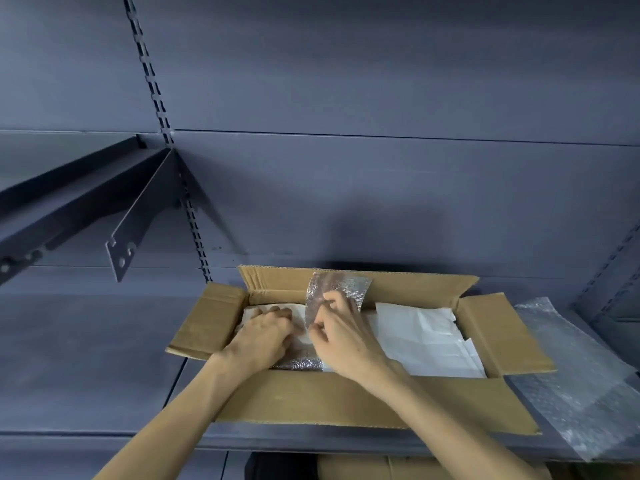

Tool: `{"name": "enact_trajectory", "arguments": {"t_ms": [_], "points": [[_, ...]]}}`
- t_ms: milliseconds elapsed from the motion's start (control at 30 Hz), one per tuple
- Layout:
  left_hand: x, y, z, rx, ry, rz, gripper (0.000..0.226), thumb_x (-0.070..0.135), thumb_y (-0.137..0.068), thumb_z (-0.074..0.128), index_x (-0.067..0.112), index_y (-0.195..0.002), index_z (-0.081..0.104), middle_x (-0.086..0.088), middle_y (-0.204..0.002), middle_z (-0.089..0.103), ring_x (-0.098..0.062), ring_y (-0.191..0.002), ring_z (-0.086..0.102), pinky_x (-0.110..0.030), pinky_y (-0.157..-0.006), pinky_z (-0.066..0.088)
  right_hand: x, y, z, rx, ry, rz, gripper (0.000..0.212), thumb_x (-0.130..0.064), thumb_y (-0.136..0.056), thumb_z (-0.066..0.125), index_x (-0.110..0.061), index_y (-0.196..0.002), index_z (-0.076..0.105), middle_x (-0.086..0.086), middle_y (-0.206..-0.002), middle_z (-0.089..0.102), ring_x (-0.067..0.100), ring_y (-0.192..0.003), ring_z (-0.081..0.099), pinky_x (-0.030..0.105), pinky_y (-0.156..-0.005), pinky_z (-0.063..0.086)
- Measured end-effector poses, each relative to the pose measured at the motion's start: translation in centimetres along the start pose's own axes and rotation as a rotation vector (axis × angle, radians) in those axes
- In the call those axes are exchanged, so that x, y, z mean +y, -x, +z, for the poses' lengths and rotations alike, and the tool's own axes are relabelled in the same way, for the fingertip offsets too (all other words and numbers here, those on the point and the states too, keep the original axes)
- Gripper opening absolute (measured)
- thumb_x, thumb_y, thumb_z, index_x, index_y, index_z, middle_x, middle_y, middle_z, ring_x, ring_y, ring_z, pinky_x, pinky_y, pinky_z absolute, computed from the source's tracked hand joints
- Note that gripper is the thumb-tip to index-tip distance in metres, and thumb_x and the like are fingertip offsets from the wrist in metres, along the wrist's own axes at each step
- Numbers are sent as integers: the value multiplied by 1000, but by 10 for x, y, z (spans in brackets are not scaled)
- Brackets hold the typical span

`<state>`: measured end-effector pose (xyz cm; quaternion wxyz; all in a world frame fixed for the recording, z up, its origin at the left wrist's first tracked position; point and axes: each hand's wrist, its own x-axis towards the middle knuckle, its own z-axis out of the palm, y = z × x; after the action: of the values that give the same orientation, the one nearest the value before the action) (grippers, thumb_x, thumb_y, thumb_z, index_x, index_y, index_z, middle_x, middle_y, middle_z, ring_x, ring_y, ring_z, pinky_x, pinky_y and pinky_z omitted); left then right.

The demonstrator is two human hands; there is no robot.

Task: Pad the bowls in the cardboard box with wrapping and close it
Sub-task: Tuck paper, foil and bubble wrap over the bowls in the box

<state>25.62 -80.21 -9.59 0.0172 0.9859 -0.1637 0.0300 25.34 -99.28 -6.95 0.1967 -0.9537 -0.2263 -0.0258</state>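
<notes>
An open cardboard box [346, 400] sits on a dark metal shelf with all its flaps spread outward. White wrapping paper [426, 337] covers the inside, and the bowls are hidden beneath it. A strip of bubble wrap [332, 285] stands up in the middle of the box and runs down to the near wall. My right hand [343, 334] pinches this strip at its lower left edge. My left hand [266, 330] lies palm down in the left part of the box, its fingers pressing on the wrapping beside the strip.
A large sheet of bubble wrap [575, 372] lies on the shelf to the right of the box. A tilted shelf with a metal bracket [131, 223] juts out at upper left. The shelving's back wall stands right behind the box. More cardboard [398, 469] shows below the shelf.
</notes>
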Motion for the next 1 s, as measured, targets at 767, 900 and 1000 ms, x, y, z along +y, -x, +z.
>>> {"name": "enact_trajectory", "arguments": {"t_ms": [767,900,1000], "points": [[16,-10,1,-95,254,122,93,52,-86,53,35,-161,0,3,-166,25,-11,-155,12,-37,-128,3,43,3,-12,-234,18,-96,74,-61,-79,66,-33,-142,40,-11,-163,1,32,-143,35,48,-113,36],[13,-9,1,-28,245,100,79,60,-93,48,28,-159,19,-1,-156,42,-17,-146,31,-35,-125,15,55,0,-17,-121,116,-173,72,-53,-88,61,-27,-152,41,-5,-163,17,22,-148,23,46,-117,30],[17,-13,1,-21,233,126,69,59,-95,51,26,-154,33,3,-142,48,-17,-136,38,-34,-118,27,60,-5,-21,-215,226,-156,90,-59,-83,63,-25,-158,28,-3,-165,13,21,-150,17,44,-118,26]]}}
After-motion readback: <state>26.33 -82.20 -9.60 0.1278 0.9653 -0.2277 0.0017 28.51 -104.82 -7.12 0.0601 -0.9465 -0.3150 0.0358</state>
